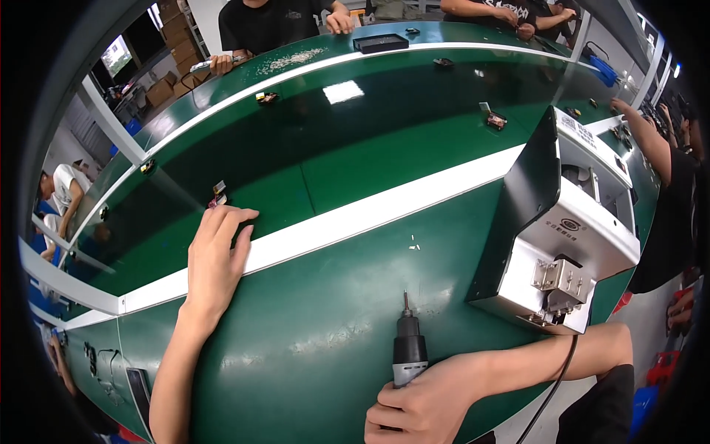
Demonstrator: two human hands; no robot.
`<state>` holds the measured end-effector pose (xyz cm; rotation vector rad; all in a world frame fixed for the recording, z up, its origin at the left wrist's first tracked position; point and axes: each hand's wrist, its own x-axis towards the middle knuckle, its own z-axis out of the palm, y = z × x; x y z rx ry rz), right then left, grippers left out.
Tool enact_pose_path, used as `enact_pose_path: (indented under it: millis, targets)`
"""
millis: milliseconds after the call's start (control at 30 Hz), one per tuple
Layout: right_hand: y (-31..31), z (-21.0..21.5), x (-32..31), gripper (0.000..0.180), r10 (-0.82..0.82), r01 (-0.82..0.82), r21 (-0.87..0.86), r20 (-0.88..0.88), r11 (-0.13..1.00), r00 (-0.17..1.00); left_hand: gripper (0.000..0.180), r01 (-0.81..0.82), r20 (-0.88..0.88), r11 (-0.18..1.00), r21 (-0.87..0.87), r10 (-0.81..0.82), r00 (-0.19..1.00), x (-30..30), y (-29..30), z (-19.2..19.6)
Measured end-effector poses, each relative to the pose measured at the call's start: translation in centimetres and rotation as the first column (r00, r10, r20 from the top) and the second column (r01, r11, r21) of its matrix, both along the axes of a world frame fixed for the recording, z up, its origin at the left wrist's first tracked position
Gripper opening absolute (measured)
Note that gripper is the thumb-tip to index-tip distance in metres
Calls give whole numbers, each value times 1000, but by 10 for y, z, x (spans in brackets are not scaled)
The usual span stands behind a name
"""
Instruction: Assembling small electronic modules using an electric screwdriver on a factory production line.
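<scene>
My left hand reaches forward over the white strip of the green bench, fingers stretched out and apart, fingertips just short of a small electronic part on the dark green conveyor belt. It holds nothing. My right hand is closed around the grip of a grey and black electric screwdriver, which points away from me with its bit near the bench surface. A black cable trails from it over my right forearm.
A white and black screw feeder box stands on the bench at the right. More small parts ride the belt. Other people work across the belt and at both sides; a black tray and spilled screws lie on the far bench.
</scene>
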<state>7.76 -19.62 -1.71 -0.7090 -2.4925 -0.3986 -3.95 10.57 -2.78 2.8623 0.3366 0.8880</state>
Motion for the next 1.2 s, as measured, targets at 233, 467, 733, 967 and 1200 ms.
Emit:
enact_pose_path:
  millis: [233, 467, 733, 967, 1200]
  targets:
    - [-6, -5, -10, 20, -87, 96, 36, -202, 995, 976, 20, 181, -37, 980, 81, -178, 983, 64, -56, 5]
    - [-7, -5, -13, 18, -137, 131, -48, -165, 990, 977, 12, 34, 10, 998, 57, -35, 999, 61, -54, 3]
    - [-6, 3, -9, 17, -165, 169, 33, -108, 985, 980, 13, 6, 3, 999, 50, -6, 1000, 66, -57, 2]
    - [-2, 15, -8, 18, -116, 118, 22, -66, 993, 991, 14, -33, -24, 999, 4, 33, 999, 58, -51, 12]
    - [0, 10, -15, 16, -90, 91, 21, -44, 996, 995, 16, 24, -32, 999, -31, -25, 999, 56, -48, 11]
